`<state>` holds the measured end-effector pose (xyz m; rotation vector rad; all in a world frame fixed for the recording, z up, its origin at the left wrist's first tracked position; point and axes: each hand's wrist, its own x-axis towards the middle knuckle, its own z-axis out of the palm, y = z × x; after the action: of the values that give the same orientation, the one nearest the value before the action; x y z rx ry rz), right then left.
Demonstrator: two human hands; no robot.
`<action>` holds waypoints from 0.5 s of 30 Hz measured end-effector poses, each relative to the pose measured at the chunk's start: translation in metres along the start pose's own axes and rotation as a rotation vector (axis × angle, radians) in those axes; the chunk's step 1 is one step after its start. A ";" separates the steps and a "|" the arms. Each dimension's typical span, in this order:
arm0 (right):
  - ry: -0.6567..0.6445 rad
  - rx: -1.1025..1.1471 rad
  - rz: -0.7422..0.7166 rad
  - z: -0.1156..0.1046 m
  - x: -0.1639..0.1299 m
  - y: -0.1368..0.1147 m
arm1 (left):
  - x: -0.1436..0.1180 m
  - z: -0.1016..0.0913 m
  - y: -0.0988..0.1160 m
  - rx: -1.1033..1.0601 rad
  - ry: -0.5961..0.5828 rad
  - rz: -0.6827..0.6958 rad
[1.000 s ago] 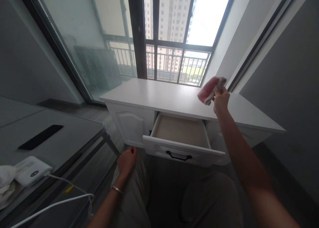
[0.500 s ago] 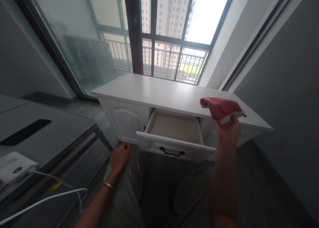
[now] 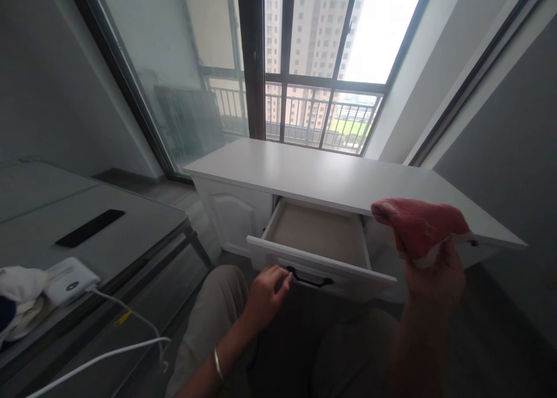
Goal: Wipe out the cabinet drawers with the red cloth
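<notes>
L hand has come off the knee to the open drawer's handle, fingers loose, unclosed; R hand clamps red cloth beside it; hook handle centrally, push straight.

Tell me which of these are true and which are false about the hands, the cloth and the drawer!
1. The right hand holds a red cloth. True.
2. The drawer is shut. False: it is pulled out, and its inside shows.
3. The left hand is close to the black drawer handle. True.
4. The red cloth lies inside the drawer. False: it is held up in the air, to the right of the drawer.
5. The left wrist wears a bracelet. True.
</notes>
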<state>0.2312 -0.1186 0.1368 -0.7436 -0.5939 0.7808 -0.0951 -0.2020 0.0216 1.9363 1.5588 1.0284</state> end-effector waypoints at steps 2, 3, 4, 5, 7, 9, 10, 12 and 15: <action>-0.021 -0.025 -0.017 -0.011 -0.003 0.003 | 0.012 0.012 0.014 -0.034 -0.108 0.079; -0.041 -0.044 -0.035 -0.017 -0.005 0.004 | 0.017 0.018 0.017 -0.037 -0.146 0.109; -0.063 -0.066 -0.051 -0.023 -0.007 0.006 | 0.021 0.023 0.019 -0.029 -0.173 0.130; -0.080 -0.092 -0.065 -0.028 -0.010 0.007 | 0.025 0.029 0.020 -0.010 -0.195 0.142; -0.086 -0.141 -0.068 -0.036 -0.016 0.008 | 0.030 0.039 0.019 0.056 -0.243 0.158; -0.055 -0.159 -0.039 -0.040 -0.021 0.008 | 0.032 0.048 0.016 0.133 -0.294 0.179; -0.035 -0.156 -0.020 -0.042 -0.023 0.007 | 0.033 0.051 0.015 0.167 -0.310 0.193; -0.002 -0.141 0.009 -0.044 -0.024 0.005 | 0.035 0.056 0.013 0.223 -0.317 0.219; -0.001 -0.149 0.006 -0.049 -0.023 0.005 | 0.042 0.059 0.010 0.275 -0.321 0.239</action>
<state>0.2510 -0.1522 0.0990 -0.8818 -0.6557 0.7482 -0.0401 -0.1575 0.0036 2.3829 1.3660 0.5687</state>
